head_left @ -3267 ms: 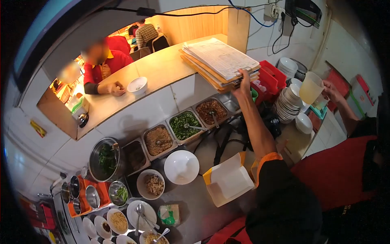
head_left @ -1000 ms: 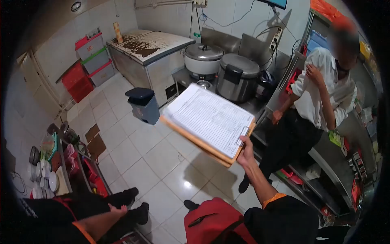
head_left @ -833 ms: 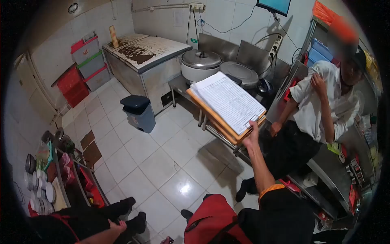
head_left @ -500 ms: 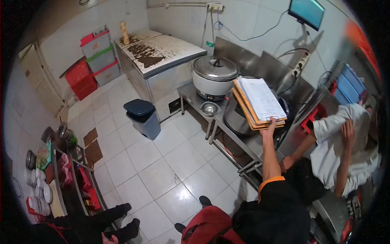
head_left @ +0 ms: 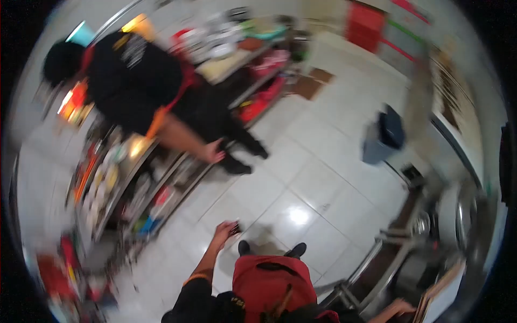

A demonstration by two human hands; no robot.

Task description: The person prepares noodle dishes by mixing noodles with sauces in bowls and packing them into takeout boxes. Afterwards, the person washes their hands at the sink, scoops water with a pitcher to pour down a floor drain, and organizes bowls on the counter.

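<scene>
A: What is in the right grip [head_left: 398,308]?

B: Clipboards [head_left: 442,293], tilted on edge just right of that grip, which pinches them along the near side. Some fingertips are hidden, the stack's lower end is cut off, and any writing is unreadable.

A: And the left grip [head_left: 223,232]?

B: Curled around a small dark object [head_left: 236,228], partly covered by the fingers and too blurred to name.

A: Who stands beyond?

B: A co-worker [head_left: 140,81], ahead and left of the left grip, smeared by blur. One bare hand [head_left: 214,152] hangs beside the dark trousers; the other is out of sight.

A: The containers?

B: A grey bin [head_left: 383,137] stands on the floor [head_left: 328,177], ahead and right of the left grip, its dark lid masking the contents. Farther ahead, a red crate [head_left: 365,26] and lidded boxes [head_left: 398,39] are cropped by the upper edge.

A: Nearer the right grip?

B: Ahead of it, a metal bowl [head_left: 421,223] whose inside is too soft to read, and beside that a blurred pot [head_left: 452,215], contents hidden.

A: Far side?

B: White bowls [head_left: 215,46] crowd a tabletop [head_left: 223,65] well ahead of the left grip, above pink tubs [head_left: 272,63]; what either holds cannot be made out.
</scene>
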